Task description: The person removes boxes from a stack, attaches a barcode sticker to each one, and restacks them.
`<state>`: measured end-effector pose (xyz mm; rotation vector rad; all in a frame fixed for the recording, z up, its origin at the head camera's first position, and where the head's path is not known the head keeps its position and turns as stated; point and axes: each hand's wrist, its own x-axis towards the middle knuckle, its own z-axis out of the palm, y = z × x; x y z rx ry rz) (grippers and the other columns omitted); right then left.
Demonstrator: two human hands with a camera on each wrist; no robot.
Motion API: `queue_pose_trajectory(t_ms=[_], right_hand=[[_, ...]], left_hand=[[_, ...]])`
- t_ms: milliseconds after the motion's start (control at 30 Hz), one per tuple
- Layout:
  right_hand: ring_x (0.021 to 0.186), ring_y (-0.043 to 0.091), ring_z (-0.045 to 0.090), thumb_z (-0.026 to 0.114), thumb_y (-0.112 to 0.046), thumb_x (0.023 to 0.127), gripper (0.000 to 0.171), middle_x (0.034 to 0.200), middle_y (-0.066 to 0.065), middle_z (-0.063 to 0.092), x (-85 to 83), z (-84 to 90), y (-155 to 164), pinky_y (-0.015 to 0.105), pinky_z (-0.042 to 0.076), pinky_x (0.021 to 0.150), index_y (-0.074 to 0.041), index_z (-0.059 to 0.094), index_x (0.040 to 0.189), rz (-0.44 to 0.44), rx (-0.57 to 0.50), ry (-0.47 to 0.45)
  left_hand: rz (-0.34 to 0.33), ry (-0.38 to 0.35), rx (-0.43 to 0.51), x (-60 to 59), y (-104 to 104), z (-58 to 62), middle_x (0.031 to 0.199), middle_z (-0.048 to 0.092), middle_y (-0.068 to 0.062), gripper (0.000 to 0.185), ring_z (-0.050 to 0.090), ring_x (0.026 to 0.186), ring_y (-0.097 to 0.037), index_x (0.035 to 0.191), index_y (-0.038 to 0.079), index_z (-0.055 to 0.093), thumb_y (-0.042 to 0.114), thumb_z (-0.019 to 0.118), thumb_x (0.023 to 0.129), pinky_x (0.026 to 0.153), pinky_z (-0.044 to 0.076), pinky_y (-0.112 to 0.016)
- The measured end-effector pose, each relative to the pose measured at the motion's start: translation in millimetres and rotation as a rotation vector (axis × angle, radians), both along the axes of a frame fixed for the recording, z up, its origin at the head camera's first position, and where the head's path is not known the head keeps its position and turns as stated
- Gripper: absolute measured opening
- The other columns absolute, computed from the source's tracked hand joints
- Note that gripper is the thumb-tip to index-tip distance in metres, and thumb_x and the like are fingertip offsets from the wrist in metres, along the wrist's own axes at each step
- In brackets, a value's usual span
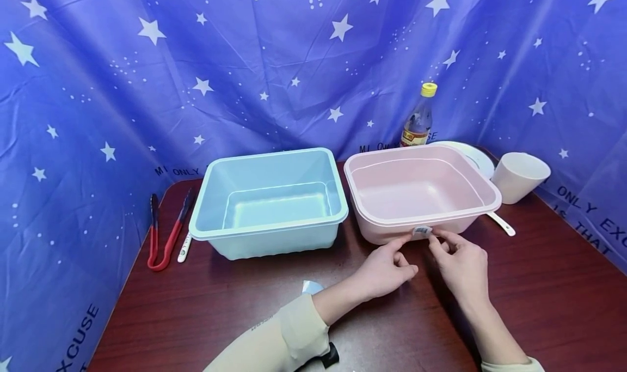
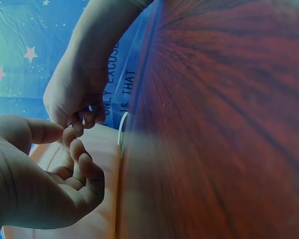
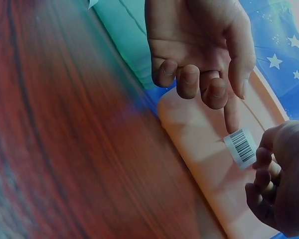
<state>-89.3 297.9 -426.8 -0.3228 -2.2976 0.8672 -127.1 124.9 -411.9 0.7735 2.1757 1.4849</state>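
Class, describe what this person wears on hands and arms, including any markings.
The left hand and right hand are bare, no gloves or rings showing. The left sleeve is pale cream, broad-cuffed, ending on the forearm, with small dark lettering. Only the edge of the right sleeve shows, similarly pale.

At the back edge of the worktop [image 1: 553, 285], the pink tub [image 1: 382, 233] hides the bottom of the bottle [image 1: 417, 122]. The worktop's front edge is cut off.
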Motion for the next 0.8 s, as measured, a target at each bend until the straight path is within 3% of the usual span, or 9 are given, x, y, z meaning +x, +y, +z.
queue_pose_trajectory(t_ms=[200, 300, 433, 533, 800], right_hand=[[0.043, 0.004, 0.039, 0.07, -0.011, 0.09, 0.007, 0.051, -0.006, 0.052, 0.5, 0.1, -0.2, 0.022, 0.032, 0.048, -0.008, 0.075, 0.093, 0.014, -0.006, -0.034], [0.043, 0.004, 0.04, 0.069, -0.008, 0.092, 0.005, 0.053, -0.007, 0.052, 0.1, -1.3, -1.1, 0.022, 0.033, 0.047, -0.008, 0.074, 0.095, 0.112, -0.028, -0.043], [0.045, 0.005, 0.046, 0.067, -0.006, 0.095, 0.014, 0.056, -0.007, 0.054, 0.1, -2.2, -2.6, 0.021, 0.037, 0.048, -0.008, 0.072, 0.108, 0.254, -0.045, -0.066], [0.047, 0.007, 0.049, 0.067, -0.005, 0.095, 0.019, 0.058, -0.005, 0.055, 0.5, -2.2, -3.8, 0.022, 0.039, 0.049, -0.008, 0.069, 0.113, 0.317, -0.063, -0.085], [0.047, 0.006, 0.046, 0.065, -0.001, 0.094, 0.03, 0.061, -0.006, 0.054, -0.2, -4.8, -6.3, 0.025, 0.04, 0.044, -0.012, 0.065, 0.122, 0.481, -0.09, -0.171]], left_hand=[[0.008, 0.014, -0.005, -1.1, 0.3, -0.8, 0.064, 0.06, 0.011, 0.07, 0.054, 0.057, -0.002, 0.155, 0.021, 0.042, 0.012, 0.07, 0.091, 0.068, 0.044, -0.017], [0.003, 0.025, -0.018, -1.7, 0.0, -1.1, 0.065, 0.06, 0.012, 0.071, 0.054, 0.058, -0.001, 0.156, 0.02, 0.04, 0.012, 0.069, 0.092, 0.069, 0.044, -0.016], [0.011, 0.034, -0.049, -0.6, -0.8, -0.3, 0.065, 0.059, 0.011, 0.07, 0.054, 0.057, -0.002, 0.155, 0.012, 0.04, 0.011, 0.069, 0.092, 0.068, 0.044, -0.016], [0.02, 0.031, -0.066, 0.3, -1.2, -0.4, 0.064, 0.059, 0.011, 0.065, 0.053, 0.055, -0.002, 0.151, 0.007, 0.044, 0.012, 0.069, 0.091, 0.066, 0.043, -0.016], [-0.012, 0.03, -0.132, 1.6, -5.6, -0.9, 0.063, 0.058, 0.009, 0.051, 0.054, 0.052, -0.005, 0.139, 0.009, 0.053, 0.014, 0.071, 0.091, 0.057, 0.044, -0.018]])
